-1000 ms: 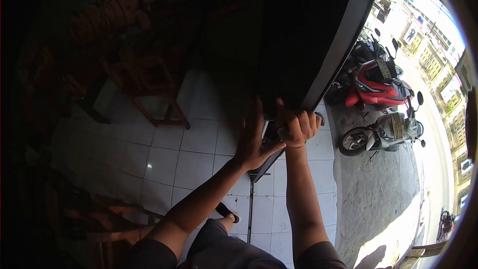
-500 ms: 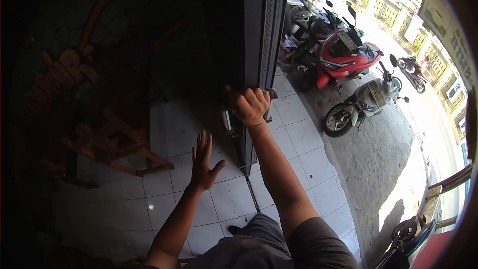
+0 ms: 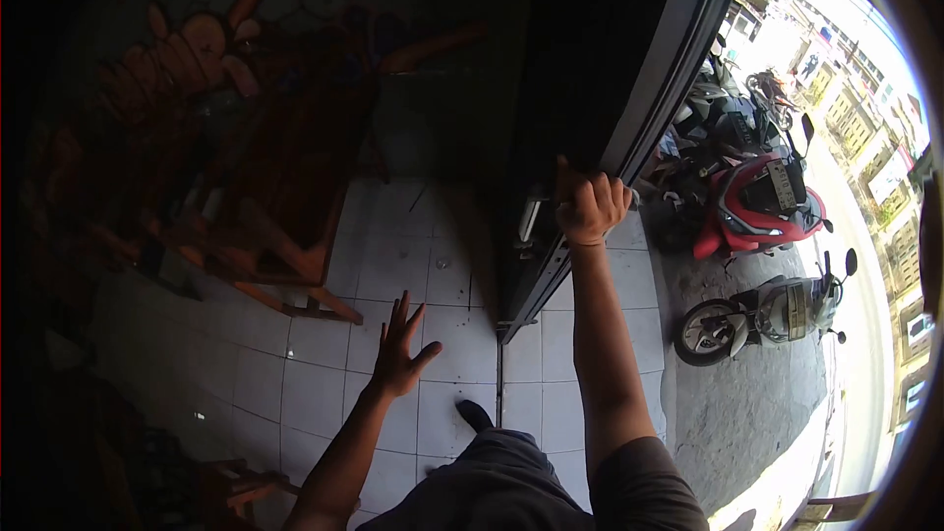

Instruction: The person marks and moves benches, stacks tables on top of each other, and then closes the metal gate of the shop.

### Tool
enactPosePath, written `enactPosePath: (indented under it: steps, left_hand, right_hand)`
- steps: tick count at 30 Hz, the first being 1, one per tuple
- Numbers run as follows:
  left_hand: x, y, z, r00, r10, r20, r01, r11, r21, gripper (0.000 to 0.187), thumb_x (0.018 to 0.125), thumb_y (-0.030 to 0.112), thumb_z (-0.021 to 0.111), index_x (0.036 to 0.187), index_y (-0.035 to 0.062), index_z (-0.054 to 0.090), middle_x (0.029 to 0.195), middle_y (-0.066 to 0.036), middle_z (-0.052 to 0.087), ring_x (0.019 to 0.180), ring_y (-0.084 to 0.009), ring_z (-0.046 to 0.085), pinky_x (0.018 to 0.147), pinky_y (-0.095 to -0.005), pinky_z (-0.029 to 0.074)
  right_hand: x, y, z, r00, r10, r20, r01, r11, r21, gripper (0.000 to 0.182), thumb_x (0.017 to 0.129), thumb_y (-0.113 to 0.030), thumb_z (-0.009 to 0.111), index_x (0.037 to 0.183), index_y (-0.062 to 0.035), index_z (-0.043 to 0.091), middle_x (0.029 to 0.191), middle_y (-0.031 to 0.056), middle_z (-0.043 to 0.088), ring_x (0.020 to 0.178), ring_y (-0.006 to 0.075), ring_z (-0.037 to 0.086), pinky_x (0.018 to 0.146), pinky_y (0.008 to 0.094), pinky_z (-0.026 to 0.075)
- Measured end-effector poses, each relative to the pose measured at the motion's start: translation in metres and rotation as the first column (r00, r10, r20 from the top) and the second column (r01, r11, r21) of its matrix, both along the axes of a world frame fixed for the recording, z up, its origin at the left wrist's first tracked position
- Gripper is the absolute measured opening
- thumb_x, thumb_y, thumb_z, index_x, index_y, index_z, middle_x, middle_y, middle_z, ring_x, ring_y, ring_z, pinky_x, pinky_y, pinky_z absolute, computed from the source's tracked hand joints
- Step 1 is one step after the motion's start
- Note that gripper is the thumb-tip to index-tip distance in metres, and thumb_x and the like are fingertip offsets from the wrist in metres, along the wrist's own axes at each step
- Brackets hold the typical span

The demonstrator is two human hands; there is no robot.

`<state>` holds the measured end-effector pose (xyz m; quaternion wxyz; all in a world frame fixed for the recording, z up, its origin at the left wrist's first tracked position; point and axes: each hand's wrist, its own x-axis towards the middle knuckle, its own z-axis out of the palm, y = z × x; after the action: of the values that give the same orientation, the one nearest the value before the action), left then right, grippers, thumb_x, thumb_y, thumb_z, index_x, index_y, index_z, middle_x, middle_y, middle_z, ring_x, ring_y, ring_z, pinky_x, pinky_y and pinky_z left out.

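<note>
My right hand (image 3: 593, 208) is closed around the edge of a dark door (image 3: 644, 98) with a metal frame, arm stretched out ahead. Left of those knuckles, a light upright handle (image 3: 529, 220) stands out from the door's inner face. My left hand (image 3: 398, 359) hangs in the air over the white tiles, holding nothing, its fingers spread and thumb out to the side. The door's lower corner comes down close to a dark line across the tiled floor (image 3: 467, 329).
Wooden furniture (image 3: 285, 206) fills the dim left side, with more wood (image 3: 251, 482) at the bottom left. Outside to the right, a red scooter (image 3: 752, 206) and a silver motorcycle (image 3: 767, 317) are parked on grey paving (image 3: 733, 413). My dark shoe (image 3: 474, 416) is on the tiles.
The view has turned, so the door, my right hand and the motorbikes appear farther right. My right hand keeps its grip on the door; my left stays spread, slightly lower in view.
</note>
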<state>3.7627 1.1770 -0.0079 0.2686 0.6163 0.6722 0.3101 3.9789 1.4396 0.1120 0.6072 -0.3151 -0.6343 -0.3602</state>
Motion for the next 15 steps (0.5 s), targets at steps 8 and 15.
enactPosePath:
  steps: [8,15]
  left_hand:
    - [-0.020,-0.007,-0.016,0.987,0.157,-0.019,-0.159,0.981,-0.108,0.081,0.082,0.066,0.048,0.142,0.0134,0.031,0.154,-0.014,0.008,0.142,-0.0311,0.008,0.107,-0.0629,0.011]
    - [-0.030,-0.105,-0.013,0.878,0.468,-0.095,-0.476,0.841,-0.257,0.074,0.083,0.060,0.053,0.138,0.0130,0.037,0.152,-0.013,0.015,0.141,-0.0297,0.014,0.108,-0.0587,0.016]
  right_hand:
    - [-0.026,0.108,0.003,1.000,-0.026,0.012,0.026,1.000,-0.004,0.025,0.069,-0.022,0.078,0.061,-0.0188,0.054,0.063,-0.0030,0.051,0.054,0.0176,0.045,0.052,0.0310,0.029]
    - [-0.035,0.152,0.011,0.989,-0.081,0.128,0.082,0.997,-0.005,0.023,0.079,-0.029,0.072,0.067,-0.0160,0.058,0.064,0.0011,0.054,0.059,0.0235,0.053,0.053,0.0369,0.038]
